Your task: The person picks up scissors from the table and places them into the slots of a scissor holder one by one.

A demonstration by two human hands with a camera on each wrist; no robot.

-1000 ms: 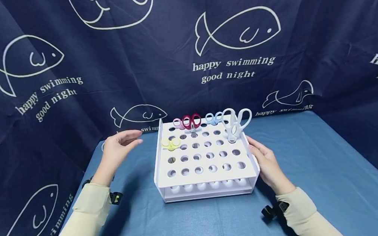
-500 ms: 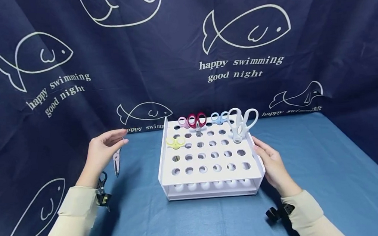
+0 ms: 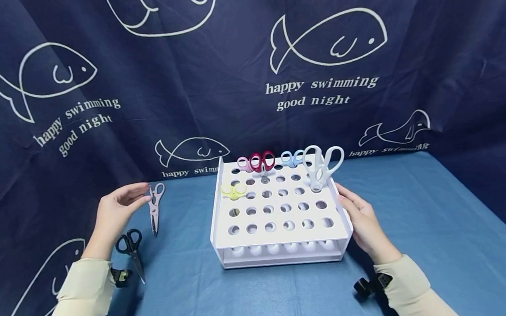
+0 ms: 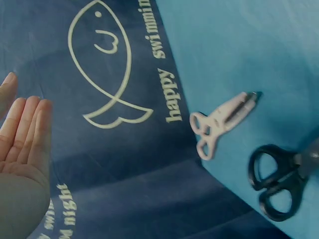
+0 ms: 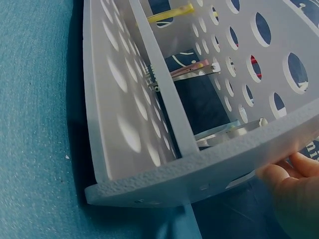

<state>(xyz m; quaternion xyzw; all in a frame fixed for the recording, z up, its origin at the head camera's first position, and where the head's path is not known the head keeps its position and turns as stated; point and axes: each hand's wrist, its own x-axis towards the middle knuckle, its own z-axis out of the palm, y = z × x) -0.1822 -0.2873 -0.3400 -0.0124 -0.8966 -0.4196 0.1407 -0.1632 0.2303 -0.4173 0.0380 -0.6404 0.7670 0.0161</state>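
My left hand (image 3: 114, 213) hovers at the left with fingers extended, its fingertips overlapping the handles of pale pink scissors (image 3: 155, 217) in the head view. The left wrist view shows that hand (image 4: 25, 159) well apart from the scissors (image 4: 222, 118), holding nothing. Black-handled scissors (image 3: 133, 251) lie nearer the left forearm. At the centre stands a white rack (image 3: 264, 238) with rows of round holes. My right hand (image 3: 367, 223) grips its right side panel, fingertips at the slot in the right wrist view. Yellow scissors (image 3: 234, 192) stand in the rack's left part.
More scissors stand upright in the rack: pink ones (image 3: 244, 165), red ones (image 3: 263, 167) and blue ones (image 3: 293, 160) along the back, and large pale ones (image 3: 318, 176) at the right. A blue cloth (image 3: 425, 213) covers the table, and a dark fish-print curtain (image 3: 212, 101) rises behind.
My left hand has moved left and slightly down, away from the rack, uncovering the pale pink and black scissors. My right hand stays at the rack's side; the head view shifted slightly.
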